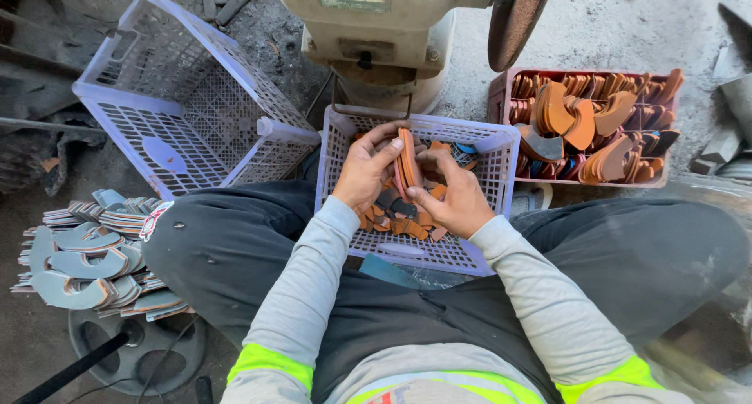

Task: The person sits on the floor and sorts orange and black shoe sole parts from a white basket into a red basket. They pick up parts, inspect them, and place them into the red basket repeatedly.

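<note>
My left hand [365, 169] and my right hand [457, 198] together grip a small upright stack of rusty orange curved metal pieces [408, 163], held on edge between the fingers. The stack hovers over a lilac plastic basket [501, 144] between my knees, which holds several more orange and grey pieces [399, 220]. My left fingers press the stack's top and left face; my right thumb and fingers pinch its right side.
A tilted lilac basket [188, 99] lies at the left with one grey piece inside. A maroon crate [501, 95] of orange pieces sits at the right. Grey-blue curved pieces [86, 255] are piled by my left knee. A bench grinder [376, 28] with its wheel [517, 16] stands ahead.
</note>
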Demonstrator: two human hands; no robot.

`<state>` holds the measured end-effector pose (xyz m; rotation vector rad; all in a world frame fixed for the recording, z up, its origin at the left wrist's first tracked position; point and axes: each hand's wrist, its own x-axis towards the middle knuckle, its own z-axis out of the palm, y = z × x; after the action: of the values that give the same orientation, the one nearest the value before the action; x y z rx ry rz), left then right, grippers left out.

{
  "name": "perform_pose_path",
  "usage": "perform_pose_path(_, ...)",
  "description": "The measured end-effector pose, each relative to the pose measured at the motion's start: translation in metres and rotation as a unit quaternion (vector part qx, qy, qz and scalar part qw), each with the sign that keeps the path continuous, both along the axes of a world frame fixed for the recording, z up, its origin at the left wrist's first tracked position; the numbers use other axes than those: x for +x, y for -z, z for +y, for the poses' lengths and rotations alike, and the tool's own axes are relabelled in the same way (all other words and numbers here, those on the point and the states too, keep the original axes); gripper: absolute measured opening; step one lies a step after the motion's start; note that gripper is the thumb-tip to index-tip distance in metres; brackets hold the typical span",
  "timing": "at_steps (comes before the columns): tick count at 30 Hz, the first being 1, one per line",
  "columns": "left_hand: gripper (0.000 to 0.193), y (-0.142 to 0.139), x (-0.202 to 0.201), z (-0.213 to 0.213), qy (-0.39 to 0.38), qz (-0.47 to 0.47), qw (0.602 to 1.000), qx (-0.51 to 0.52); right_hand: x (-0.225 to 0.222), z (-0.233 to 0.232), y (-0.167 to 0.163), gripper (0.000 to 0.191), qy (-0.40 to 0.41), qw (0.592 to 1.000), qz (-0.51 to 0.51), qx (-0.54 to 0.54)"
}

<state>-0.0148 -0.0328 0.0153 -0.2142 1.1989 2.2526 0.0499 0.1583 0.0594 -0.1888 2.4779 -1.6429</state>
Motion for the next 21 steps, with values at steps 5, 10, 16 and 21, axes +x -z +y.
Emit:
perform_pose_path(5, 0.042, 0.004, -0.002, -0.001, -0.002, -0.001, 1.0, -0.017, -0.002, 0.004, 0.01, 0.051, 0.0, 0.984, -0.093, -0.152)
perform_pose_path(10, 0.043, 0.005, -0.005, -0.004, -0.013, -0.022, 1.0, -0.003, -0.011, 0.017, 0.018, 0.055, -0.024, 0.931, -0.186, -0.313)
perform_pose_path(16, 0.041, 0.001, -0.005, -0.005, -0.012, -0.01, 1.0, -0.004, -0.012, 0.019, 0.017, 0.056, -0.022, 0.931, -0.198, -0.305)
perform_pose_path(21, 0.04, -0.004, -0.004, -0.003, -0.007, -0.002, 0.999, -0.035, -0.013, 0.015, 0.019, 0.057, -0.024, 0.933, -0.192, -0.303)
